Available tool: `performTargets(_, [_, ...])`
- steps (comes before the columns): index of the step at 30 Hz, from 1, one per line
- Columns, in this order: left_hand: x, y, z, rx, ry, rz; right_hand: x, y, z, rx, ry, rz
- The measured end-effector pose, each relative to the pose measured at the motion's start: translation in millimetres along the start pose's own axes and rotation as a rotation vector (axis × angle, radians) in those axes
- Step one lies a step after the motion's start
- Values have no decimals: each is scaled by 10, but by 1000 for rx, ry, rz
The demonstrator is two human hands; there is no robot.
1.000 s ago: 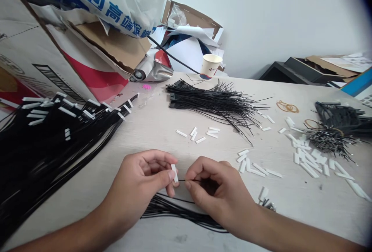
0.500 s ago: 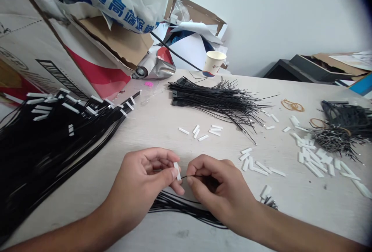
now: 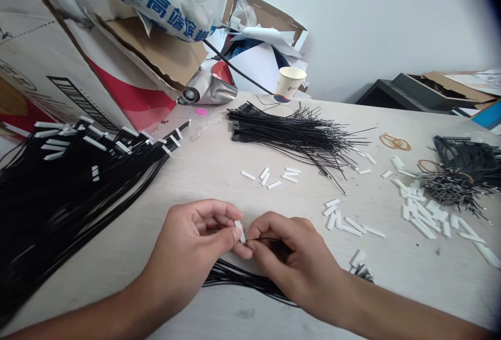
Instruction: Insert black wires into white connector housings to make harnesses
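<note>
Between thumb and fingers, my left hand (image 3: pixel 203 241) pinches a small white plastic connector housing (image 3: pixel 240 231), held up off the table. My right hand (image 3: pixel 287 256) is closed on a thin black wire (image 3: pixel 270 239), its fingertips right beside the lower end of the housing. Whether the wire's tip is inside the housing is hidden by the fingers. Below both hands, a bundle of black wires (image 3: pixel 242 277) lies on the table, partly covered by my right hand.
Loose white housings (image 3: pixel 422 214) are scattered at the right. Black wires (image 3: pixel 289 133) lie at the back near a paper cup (image 3: pixel 289 85). Many wires with white housings (image 3: pixel 94 144) fill the left side, beside a cardboard box (image 3: pixel 78 68). Rubber bands (image 3: pixel 395 141) lie at right.
My right hand has moved slightly left, bringing its fingertips and the wire closer to the housing. The left hand keeps its pinch on the housing, which is tilted a little more.
</note>
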State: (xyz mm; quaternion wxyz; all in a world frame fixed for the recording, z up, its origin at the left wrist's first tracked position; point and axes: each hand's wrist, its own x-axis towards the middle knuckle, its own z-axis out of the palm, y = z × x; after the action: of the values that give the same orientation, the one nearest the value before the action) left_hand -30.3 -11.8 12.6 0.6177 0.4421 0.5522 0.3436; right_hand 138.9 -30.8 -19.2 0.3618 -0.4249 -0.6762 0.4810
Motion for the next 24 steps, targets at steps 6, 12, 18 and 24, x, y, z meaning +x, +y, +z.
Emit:
performTargets(6, [8, -35, 5, 4, -5, 20, -19, 16, -4, 6, 24, -22])
performTargets(12, [12, -26, -6, 5, -8, 68, 23, -9, -5, 40, 82, -53])
performTargets(18, [27, -5, -40, 52, -62, 96, 101, -17, -4, -113, 140, -259])
performTargets(24, [18, -3, -68, -24, 67, 90, 74, -118, -158, -684, 351, -600])
